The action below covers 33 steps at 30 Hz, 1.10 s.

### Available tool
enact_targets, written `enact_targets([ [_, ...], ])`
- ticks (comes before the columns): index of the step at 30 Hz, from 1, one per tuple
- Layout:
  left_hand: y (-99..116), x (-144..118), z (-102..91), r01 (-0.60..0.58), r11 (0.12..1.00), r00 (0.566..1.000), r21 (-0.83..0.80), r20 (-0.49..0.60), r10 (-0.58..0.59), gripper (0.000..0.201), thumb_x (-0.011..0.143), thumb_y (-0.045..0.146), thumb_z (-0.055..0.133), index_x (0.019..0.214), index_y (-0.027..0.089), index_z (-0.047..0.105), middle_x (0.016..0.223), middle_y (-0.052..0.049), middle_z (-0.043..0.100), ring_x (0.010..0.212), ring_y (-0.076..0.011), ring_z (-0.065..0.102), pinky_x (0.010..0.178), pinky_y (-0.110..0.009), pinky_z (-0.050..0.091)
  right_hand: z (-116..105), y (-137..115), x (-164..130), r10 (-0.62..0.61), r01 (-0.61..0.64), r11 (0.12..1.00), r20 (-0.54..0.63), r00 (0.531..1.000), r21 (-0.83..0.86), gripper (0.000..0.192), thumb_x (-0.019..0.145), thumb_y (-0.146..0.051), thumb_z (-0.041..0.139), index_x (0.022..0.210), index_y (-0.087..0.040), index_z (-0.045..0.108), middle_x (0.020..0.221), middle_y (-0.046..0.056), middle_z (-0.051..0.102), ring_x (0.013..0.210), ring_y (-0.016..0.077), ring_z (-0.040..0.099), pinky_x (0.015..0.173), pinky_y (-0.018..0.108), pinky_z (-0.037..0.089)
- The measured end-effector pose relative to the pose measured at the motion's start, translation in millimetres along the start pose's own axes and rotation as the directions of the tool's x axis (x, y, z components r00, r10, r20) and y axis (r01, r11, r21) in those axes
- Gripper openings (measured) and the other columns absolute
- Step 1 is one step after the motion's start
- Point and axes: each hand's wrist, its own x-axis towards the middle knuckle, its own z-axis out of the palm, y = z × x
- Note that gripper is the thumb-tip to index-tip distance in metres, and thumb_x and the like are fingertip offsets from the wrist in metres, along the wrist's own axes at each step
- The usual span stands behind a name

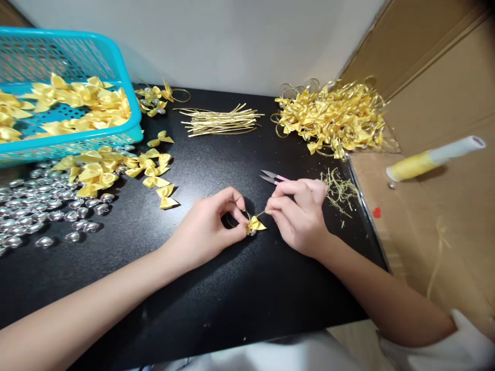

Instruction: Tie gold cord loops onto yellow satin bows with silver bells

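My left hand (pixel 216 221) pinches a yellow ribbon bow (pixel 257 224) between thumb and forefinger, low over the black table. A silver bell (pixel 252 232) hangs just under the bow, and a thin cord loop curves inside my fingers. From the bow a gold cord (pixel 261 213) runs right to the fingertips of my right hand (pixel 299 214), closed on its end. Snips (pixel 273 178) with pink handles lie just beyond my right hand, their handles partly hidden behind it.
A blue basket (pixel 133 123) of yellow bows stands at left, with loose bows (pixel 96 172) and silver bells (pixel 48 206) before it. Gold cords (pixel 220 122) lie at the back. Right are finished bow loops (pixel 328 116), cord scraps (pixel 340 190) and a ribbon-wrapped tube (pixel 433 158) on cardboard.
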Motion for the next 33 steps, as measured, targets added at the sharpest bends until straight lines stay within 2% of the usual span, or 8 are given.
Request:
enact_targets([
  [12, -0.8, -3.3, 2.3, -0.046, 0.986, 0.998, 0.162, -0.032, 0.052, 0.009, 0.080, 0.019, 0.062, 0.077, 0.020, 0.053, 0.073, 0.005, 0.066, 0.067, -0.0099, 0.058, 0.066, -0.021, 0.042, -1.3, -0.5, 0.4, 0.040, -0.041, 0.999, 0.033, 0.999, 0.028, 0.017, 0.091, -0.015, 0.056, 0.078, -0.021, 0.064, 0.089, 0.003, 0.063, 0.097, 0.0209, 0.050, 0.088, 0.038, 0.034],
  [16, 0.8, -3.4, -0.9, -0.096, 0.970, 0.995, 0.224, -0.014, 0.102, 0.002, 0.082, 0.019, 0.060, 0.084, 0.019, 0.059, 0.079, 0.003, 0.068, 0.067, -0.0106, 0.056, 0.062, -0.021, 0.039, -1.8, -0.2, 1.3, 0.097, -0.104, 0.991, 0.089, 0.991, 0.082, 0.017, 0.093, -0.018, 0.054, 0.081, -0.020, 0.065, 0.090, 0.004, 0.062, 0.097, 0.0208, 0.054, 0.090, 0.039, 0.034],
  [19, 5.9, -0.9, -8.3, -0.128, 0.963, 0.992, 0.237, 0.016, 0.127, 0.012, 0.079, 0.016, 0.061, 0.090, 0.019, 0.063, 0.074, 0.005, 0.064, 0.057, -0.0090, 0.045, 0.054, -0.021, 0.035, -2.2, 0.6, 1.7, 0.121, -0.132, 0.987, 0.122, 0.985, 0.087, 0.019, 0.095, -0.022, 0.053, 0.082, -0.021, 0.066, 0.092, 0.004, 0.062, 0.097, 0.0214, 0.054, 0.089, 0.040, 0.034],
  [21, 9.9, 2.4, -12.3, -0.154, 0.959, 0.988, 0.237, 0.009, 0.157, 0.011, 0.078, 0.017, 0.062, 0.089, 0.018, 0.065, 0.070, 0.004, 0.060, 0.058, -0.0097, 0.043, 0.054, -0.021, 0.035, -2.0, 0.5, 1.6, 0.132, -0.144, 0.986, 0.133, 0.982, 0.086, 0.020, 0.095, -0.024, 0.052, 0.081, -0.022, 0.067, 0.093, 0.004, 0.062, 0.097, 0.0214, 0.053, 0.089, 0.040, 0.034],
  [24, 12.9, 8.8, -12.3, -0.210, 0.954, 0.978, 0.215, 0.024, 0.209, 0.016, 0.080, 0.025, 0.067, 0.094, 0.018, 0.070, 0.078, 0.002, 0.064, 0.061, -0.0099, 0.046, 0.057, -0.022, 0.037, -1.3, -1.0, 1.7, 0.146, -0.159, 0.983, 0.135, 0.980, 0.092, 0.021, 0.095, -0.026, 0.054, 0.080, -0.024, 0.069, 0.092, 0.003, 0.061, 0.098, 0.0211, 0.054, 0.090, 0.039, 0.034],
  [27, 9.7, 15.2, -7.3, -0.200, 0.970, 0.979, 0.135, 0.071, 0.192, 0.015, 0.085, 0.030, 0.065, 0.086, 0.018, 0.075, 0.076, 0.001, 0.067, 0.060, -0.0098, 0.049, 0.056, -0.023, 0.037, -2.2, -0.7, 3.3, 0.167, -0.183, 0.977, 0.137, 0.976, 0.108, 0.020, 0.094, -0.029, 0.056, 0.080, -0.026, 0.070, 0.092, 0.003, 0.061, 0.099, 0.0211, 0.053, 0.091, 0.039, 0.035],
  [30, 3.1, 19.4, -4.1, -0.106, 0.994, 0.989, 0.009, 0.101, 0.105, 0.020, 0.086, 0.032, 0.064, 0.081, 0.018, 0.076, 0.078, -0.002, 0.071, 0.066, -0.0129, 0.059, 0.061, -0.025, 0.042, -6.1, 8.4, 6.4, 0.210, -0.235, 0.966, 0.205, 0.956, 0.109, 0.014, 0.091, -0.035, 0.060, 0.094, -0.026, 0.070, 0.100, 0.004, 0.062, 0.100, 0.0225, 0.052, 0.090, 0.039, 0.037],
  [33, -2.2, 21.1, -5.0, -0.015, 0.998, 0.997, -0.069, 0.069, 0.020, 0.020, 0.084, 0.035, 0.067, 0.085, 0.017, 0.078, 0.081, -0.004, 0.074, 0.071, -0.0162, 0.063, 0.063, -0.026, 0.045, -10.6, 25.9, 8.4, 0.342, -0.344, 0.938, 0.285, 0.896, -0.046, 0.030, 0.085, -0.041, 0.066, 0.109, -0.024, 0.067, 0.111, 0.006, 0.062, 0.105, 0.0265, 0.050, 0.089, 0.042, 0.035],
])
